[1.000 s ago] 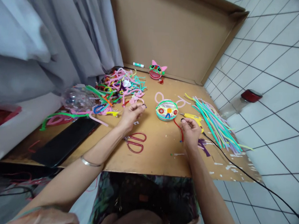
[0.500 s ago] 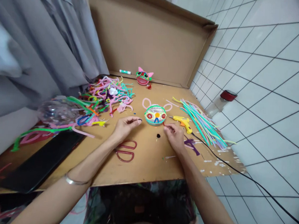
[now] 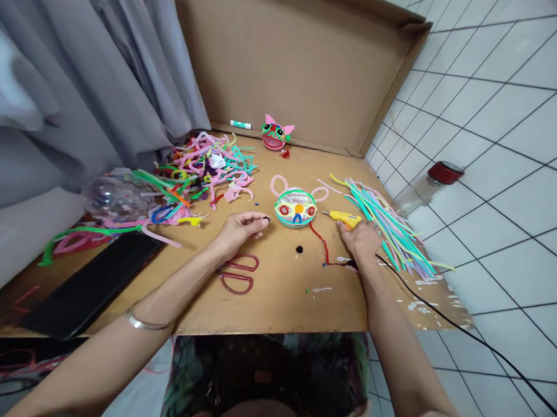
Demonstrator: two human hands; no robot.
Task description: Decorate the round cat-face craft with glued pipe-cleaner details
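My left hand (image 3: 241, 227) rests on the cardboard work surface (image 3: 274, 283), fingers pinched on a tiny dark piece near the round pipe-cleaner face (image 3: 296, 208). My right hand (image 3: 361, 241) lies over the handle of the yellow glue gun (image 3: 343, 217), fingers curled round it. A small black bead (image 3: 299, 249) and a red pipe cleaner strand (image 3: 321, 239) lie between the hands. Red-handled scissors (image 3: 236, 271) lie just behind my left wrist.
A tangle of coloured pipe cleaners (image 3: 201, 170) sits at the left, straight ones (image 3: 389, 230) at the right. A pink cat-like figure (image 3: 275, 135) and a marker (image 3: 240, 124) stand by the cardboard back wall. A black tablet (image 3: 92, 286), a jar (image 3: 424, 185), a curtain and tiled floor surround.
My right hand moved right from beside the round face to the glue gun and closed over its handle. My left hand stayed pinched near the face. The view shifted slightly.
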